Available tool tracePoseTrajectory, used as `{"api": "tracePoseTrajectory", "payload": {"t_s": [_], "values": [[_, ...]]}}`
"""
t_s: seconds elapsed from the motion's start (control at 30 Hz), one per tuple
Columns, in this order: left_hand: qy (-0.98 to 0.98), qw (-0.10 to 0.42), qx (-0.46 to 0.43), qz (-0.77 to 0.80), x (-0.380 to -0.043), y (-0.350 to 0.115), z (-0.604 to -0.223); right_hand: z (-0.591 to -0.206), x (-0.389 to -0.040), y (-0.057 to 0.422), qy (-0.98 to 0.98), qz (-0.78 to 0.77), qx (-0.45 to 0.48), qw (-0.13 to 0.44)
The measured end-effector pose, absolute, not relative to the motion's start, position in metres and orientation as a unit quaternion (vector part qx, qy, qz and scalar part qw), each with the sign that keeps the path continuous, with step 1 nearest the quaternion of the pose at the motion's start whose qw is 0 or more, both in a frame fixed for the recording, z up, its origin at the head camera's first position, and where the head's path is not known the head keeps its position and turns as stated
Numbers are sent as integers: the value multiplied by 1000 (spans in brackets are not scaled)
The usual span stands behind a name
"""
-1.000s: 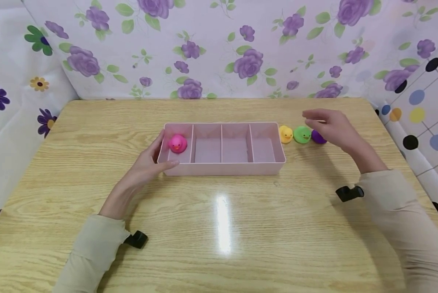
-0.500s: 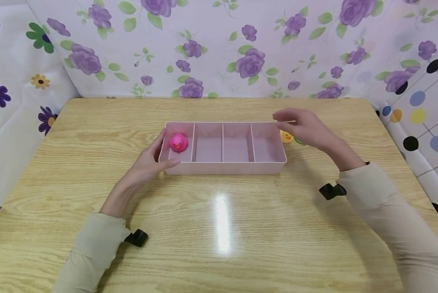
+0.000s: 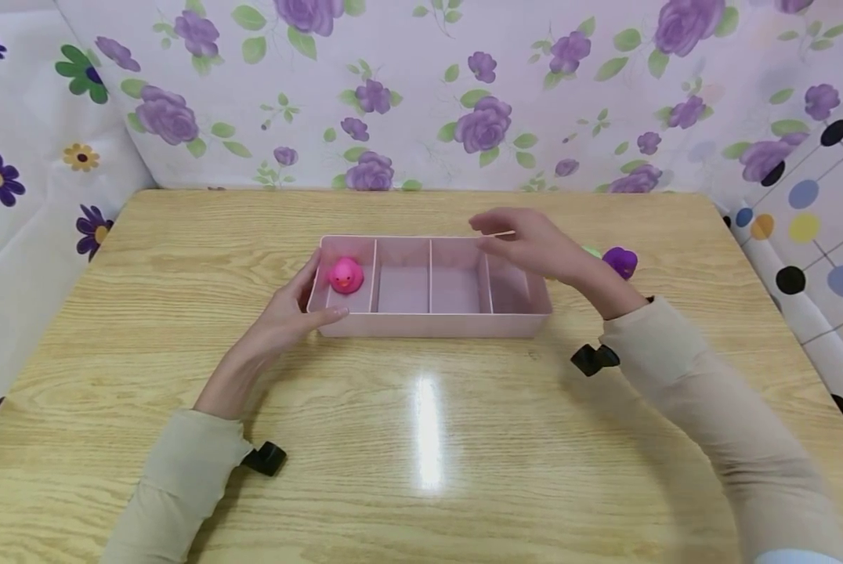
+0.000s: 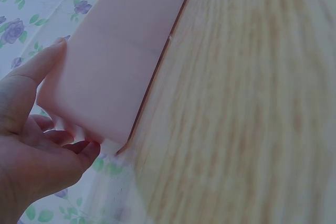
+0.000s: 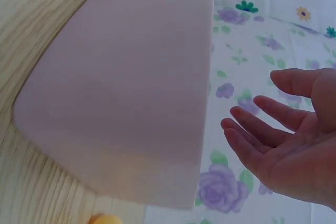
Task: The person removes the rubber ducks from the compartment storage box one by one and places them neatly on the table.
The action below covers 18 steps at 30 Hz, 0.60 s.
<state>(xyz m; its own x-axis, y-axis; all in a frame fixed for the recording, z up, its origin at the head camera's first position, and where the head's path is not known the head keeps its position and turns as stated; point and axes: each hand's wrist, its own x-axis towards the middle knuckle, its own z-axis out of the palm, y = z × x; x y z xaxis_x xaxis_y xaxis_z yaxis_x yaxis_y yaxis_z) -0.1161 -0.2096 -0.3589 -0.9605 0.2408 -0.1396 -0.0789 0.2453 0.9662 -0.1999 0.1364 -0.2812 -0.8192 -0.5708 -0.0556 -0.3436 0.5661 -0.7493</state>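
A pale pink divided box (image 3: 428, 325) lies lengthwise on the table. My left hand (image 3: 276, 317) grips its left end, the thumb along the front rim and the fingers round the end wall. In the leftmost compartment sits a pink rubber duck (image 3: 346, 276); the other compartments hold nothing visible. Above the right part of the box hovers my right hand (image 3: 530, 244). The right wrist view shows its fingers (image 5: 262, 129) loosely spread, holding nothing, apart from the box wall.
Right of the box, a purple duck (image 3: 620, 262) stands on the wooden table (image 3: 351, 439). A green duck (image 3: 592, 251) is mostly hidden behind my right wrist. The top of a yellow duck (image 5: 105, 219) shows in the right wrist view. Flowered cloth (image 3: 421, 102) backs the table.
My right hand has moved left, from over the row of ducks to over the box's right compartments, uncovering the purple duck. My left hand stays on the box, and the pink duck is unmoved.
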Motion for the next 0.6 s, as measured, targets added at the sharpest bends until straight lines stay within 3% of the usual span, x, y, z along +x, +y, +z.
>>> {"api": "tracePoseTrajectory", "payload": {"t_s": [0.6], "values": [[769,129,54,624,-116,-210,-360,-275,-203,56,867,-335,-325,173]]}}
